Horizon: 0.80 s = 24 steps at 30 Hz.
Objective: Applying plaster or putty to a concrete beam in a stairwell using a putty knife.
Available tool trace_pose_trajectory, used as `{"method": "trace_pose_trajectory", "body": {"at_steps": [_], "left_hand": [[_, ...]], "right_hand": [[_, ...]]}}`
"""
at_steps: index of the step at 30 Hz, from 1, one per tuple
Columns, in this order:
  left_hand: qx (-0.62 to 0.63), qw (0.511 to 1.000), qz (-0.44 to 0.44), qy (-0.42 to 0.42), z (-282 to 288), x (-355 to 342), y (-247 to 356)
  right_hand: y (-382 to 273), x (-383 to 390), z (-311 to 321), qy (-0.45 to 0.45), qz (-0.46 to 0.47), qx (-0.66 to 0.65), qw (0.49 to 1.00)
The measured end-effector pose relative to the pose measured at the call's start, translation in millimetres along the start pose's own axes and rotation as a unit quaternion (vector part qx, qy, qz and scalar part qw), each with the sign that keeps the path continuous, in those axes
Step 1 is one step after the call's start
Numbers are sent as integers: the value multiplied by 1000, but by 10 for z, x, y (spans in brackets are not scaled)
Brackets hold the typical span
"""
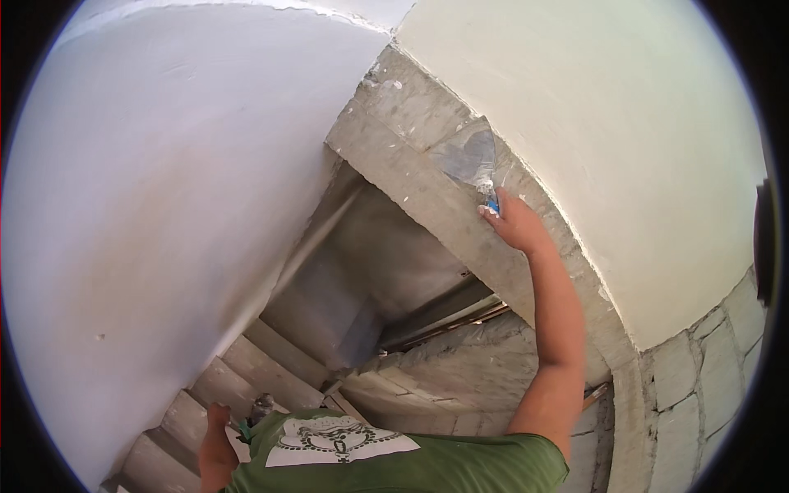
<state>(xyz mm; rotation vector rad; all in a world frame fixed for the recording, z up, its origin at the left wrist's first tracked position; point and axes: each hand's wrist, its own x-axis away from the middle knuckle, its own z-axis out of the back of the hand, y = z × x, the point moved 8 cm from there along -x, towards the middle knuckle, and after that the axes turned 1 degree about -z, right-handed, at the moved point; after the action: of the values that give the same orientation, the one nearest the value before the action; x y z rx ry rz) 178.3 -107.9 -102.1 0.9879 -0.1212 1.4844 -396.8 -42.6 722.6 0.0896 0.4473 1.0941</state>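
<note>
My right hand is raised in front of me, closed round the blue handle of a putty knife. Its wide metal blade lies against the face of a rough concrete beam, with whitish paste caked near the handle. Down at the lower left, beside my body, my left hand looks closed. A green piece and a pale flat edge show near its fingers, but what it holds cannot be made out.
Smooth plastered wall rises on the left, and a cream plastered wall borders the beam on the right. Concrete stairs descend below me at the lower left. Bare block wall stands at the lower right. Under the beam is an opening.
</note>
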Motion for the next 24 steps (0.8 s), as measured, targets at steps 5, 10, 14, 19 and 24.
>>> {"method": "trace_pose_trajectory", "body": {"at_steps": [5,10,14,19,24], "left_hand": [[-127,982,-132,-43,-187,-83,149],[-123,978,-160,-59,-184,-17,247],[6,999,-17,-43,-196,176,270],[-1,997,-22,-68,-236,178,169],[-256,915,-297,-92,-301,220,682]], "right_hand": [[-7,15,185,22,-46,-35,998],[77,28,120,-41,-35,-36,998],[102,165,17,31,-90,-84,992],[-61,71,195,-28,-77,-71,994],[3,261,-33,-47,-84,-74,993]]}}
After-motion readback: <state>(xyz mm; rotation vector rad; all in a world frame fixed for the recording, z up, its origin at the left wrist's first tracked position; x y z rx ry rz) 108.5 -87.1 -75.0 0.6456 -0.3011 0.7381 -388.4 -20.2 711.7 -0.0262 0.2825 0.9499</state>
